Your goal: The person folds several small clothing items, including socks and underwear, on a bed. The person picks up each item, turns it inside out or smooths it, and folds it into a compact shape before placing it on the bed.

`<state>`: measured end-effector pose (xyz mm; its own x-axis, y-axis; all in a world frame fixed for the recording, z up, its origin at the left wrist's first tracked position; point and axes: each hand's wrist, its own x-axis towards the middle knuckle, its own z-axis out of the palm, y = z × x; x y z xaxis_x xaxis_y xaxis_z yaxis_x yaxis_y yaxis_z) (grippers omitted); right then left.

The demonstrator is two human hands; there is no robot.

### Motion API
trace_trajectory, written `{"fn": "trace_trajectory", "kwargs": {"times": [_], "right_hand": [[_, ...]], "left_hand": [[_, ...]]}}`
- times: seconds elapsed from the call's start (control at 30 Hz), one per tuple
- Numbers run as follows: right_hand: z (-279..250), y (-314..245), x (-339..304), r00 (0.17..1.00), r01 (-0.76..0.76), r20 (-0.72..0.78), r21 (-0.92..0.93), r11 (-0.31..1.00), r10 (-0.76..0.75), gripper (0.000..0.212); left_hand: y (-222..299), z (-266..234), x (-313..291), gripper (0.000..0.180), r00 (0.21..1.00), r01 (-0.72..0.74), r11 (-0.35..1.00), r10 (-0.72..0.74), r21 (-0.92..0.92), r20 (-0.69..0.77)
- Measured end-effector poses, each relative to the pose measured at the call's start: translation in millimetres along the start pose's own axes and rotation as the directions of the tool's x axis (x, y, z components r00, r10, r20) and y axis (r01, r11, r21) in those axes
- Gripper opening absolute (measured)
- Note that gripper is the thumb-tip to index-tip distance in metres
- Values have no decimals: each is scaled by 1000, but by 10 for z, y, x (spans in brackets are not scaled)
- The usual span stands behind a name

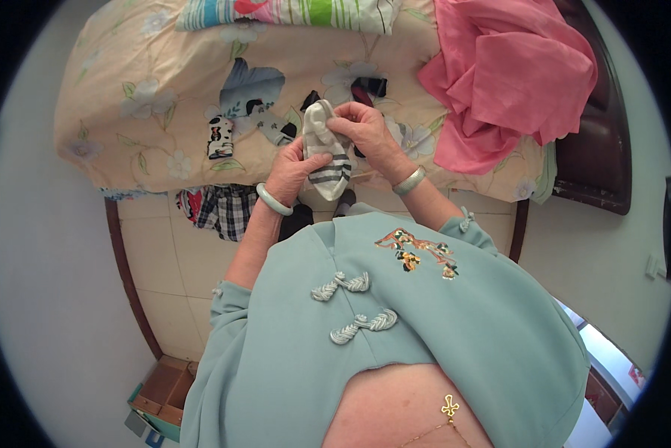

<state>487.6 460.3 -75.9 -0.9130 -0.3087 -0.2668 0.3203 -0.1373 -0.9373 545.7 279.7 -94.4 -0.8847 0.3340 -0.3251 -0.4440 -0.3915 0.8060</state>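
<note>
A pale sock (322, 145) with dark grey stripes is held up in front of me, over the near edge of the bed. My left hand (291, 168) pinches its left side, the thumb lying across the striped part. Higher up, my right hand (362, 128) grips the sock's upper right edge between thumb and fingers. Beyond my hands, dark socks (369, 88) lie on the bedsheet. Left of them are a grey patterned sock (273, 125) with a dark end, a black-and-white sock (220, 137) and a blue-grey folded cloth (252, 86).
The bed (164, 142) has a peach floral sheet. A striped colourful pillow (291, 15) lies at its far side, a pink cloth (507, 75) at the right by the dark headboard (597, 149). Checked clothing (231, 211) sits below the bed's near edge. A wooden box (164, 388) stands lower left.
</note>
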Motion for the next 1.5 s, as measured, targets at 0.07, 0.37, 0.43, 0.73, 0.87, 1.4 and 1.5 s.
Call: {"fn": "trace_trajectory", "kwargs": {"times": [0.07, 0.37, 0.43, 0.73, 0.87, 1.4, 1.5], "right_hand": [[-27, 40, 27, 998, 57, -37, -49, 997, -59, 19], [90, -122, -257, 894, 437, 306, -428, 791, -328, 15], [141, -98, -289, 760, 650, 428, -527, 548, -490, 19], [149, 91, -283, 763, 615, 372, -670, 416, -528, 21], [257, 26, -333, 732, 666, 448, -632, 397, -514, 25], [108, 256, -140, 904, 338, 111, -775, 533, -412, 17], [150, 197, -141, 990, 78, -64, -511, 856, -128, 23]], "left_hand": [[-2, -53, 4, 38, 1000, 29, 999, -29, -38, 13], [-71, -202, 37, 18, 961, 146, 977, -177, -156, -210], [-53, -198, 34, 24, 959, 122, 949, -189, -291, -213], [168, 114, -95, 36, 978, -74, 985, 41, -158, -206], [52, 107, -1, 40, 986, -96, 995, 95, 0, -136], [-267, 29, 104, 30, 945, -21, 988, 70, 154, -320], [-289, 18, 84, 25, 950, 11, 995, 19, 96, -312]]}}
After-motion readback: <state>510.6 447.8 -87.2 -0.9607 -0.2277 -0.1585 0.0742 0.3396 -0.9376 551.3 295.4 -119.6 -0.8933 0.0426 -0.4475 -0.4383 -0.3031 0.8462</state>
